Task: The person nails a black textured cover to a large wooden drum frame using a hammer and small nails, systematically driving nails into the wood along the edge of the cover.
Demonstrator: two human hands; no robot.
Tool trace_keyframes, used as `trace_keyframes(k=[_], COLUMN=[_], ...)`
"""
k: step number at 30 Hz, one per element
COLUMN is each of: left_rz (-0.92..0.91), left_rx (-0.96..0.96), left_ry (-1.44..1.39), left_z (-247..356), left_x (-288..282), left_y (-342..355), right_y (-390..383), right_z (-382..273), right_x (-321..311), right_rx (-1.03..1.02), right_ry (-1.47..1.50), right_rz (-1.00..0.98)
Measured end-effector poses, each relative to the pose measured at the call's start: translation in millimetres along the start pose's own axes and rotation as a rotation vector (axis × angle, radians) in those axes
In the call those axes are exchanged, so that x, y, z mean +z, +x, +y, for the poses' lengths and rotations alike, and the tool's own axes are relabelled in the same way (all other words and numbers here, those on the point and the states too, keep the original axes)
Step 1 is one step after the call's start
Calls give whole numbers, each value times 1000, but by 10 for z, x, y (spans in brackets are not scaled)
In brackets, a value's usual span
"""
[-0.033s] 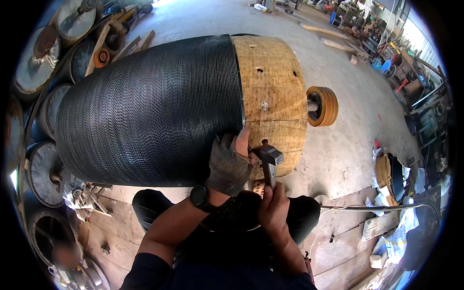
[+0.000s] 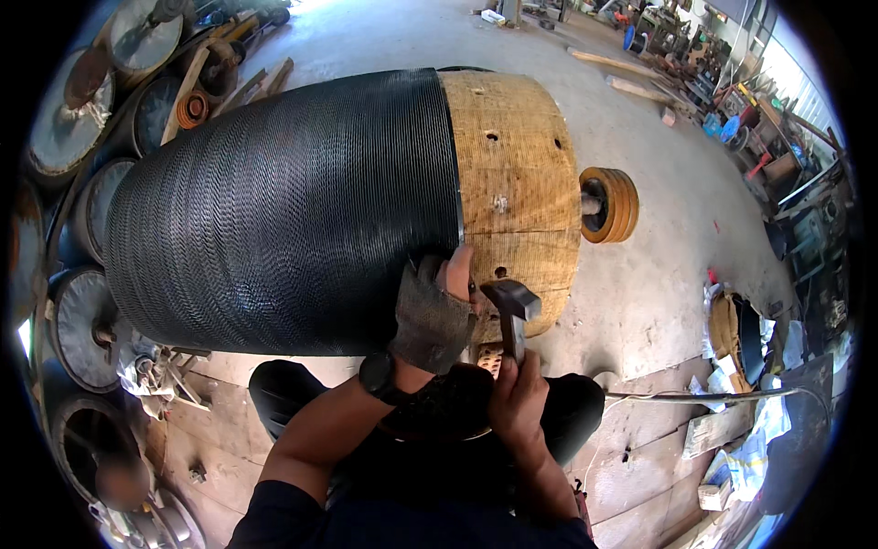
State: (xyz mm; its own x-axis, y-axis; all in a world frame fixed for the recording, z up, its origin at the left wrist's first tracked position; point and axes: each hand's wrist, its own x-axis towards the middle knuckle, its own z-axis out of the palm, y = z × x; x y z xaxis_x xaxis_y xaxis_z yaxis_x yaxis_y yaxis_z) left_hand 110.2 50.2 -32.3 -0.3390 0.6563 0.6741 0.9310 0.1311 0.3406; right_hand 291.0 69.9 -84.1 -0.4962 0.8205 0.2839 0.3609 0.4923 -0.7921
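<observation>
A large horizontal drum (image 2: 283, 210) carries a black, finely ridged covering, with a bare tan wooden section (image 2: 512, 174) at its right end, pierced by small holes. My left hand (image 2: 436, 311), in a dark fingerless glove, rests at the covering's right edge, fingers curled round something small and dark that I cannot make out. My right hand (image 2: 519, 398) grips a hammer by its handle; the hammer's metal head (image 2: 512, 297) is just right of my left fingers, over the wood.
A yellow grooved pulley (image 2: 613, 203) sits on the drum's axle. Stacked metal-ended rollers (image 2: 91, 320) line the left. Cardboard (image 2: 727, 339), plastic sheets and a pipe (image 2: 686, 396) lie at the right, machinery and clutter behind. My knees are below the drum.
The drum and pulley appear a few pixels lower in view. The hammer head has shifted very slightly; both hands keep their grip.
</observation>
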Motion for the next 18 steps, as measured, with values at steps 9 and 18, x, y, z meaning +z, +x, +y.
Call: trace_keyframes(k=[9, 18], left_rz=[12, -627], left_rx=[55, 90], left_ry=[-88, -187], left_z=[177, 36], left_x=[-334, -13], left_y=[-218, -1573], right_y=[-70, -70], right_z=[0, -94], right_x=[-126, 33], right_rx=[-30, -43], right_ry=[148, 145], right_rz=[95, 56])
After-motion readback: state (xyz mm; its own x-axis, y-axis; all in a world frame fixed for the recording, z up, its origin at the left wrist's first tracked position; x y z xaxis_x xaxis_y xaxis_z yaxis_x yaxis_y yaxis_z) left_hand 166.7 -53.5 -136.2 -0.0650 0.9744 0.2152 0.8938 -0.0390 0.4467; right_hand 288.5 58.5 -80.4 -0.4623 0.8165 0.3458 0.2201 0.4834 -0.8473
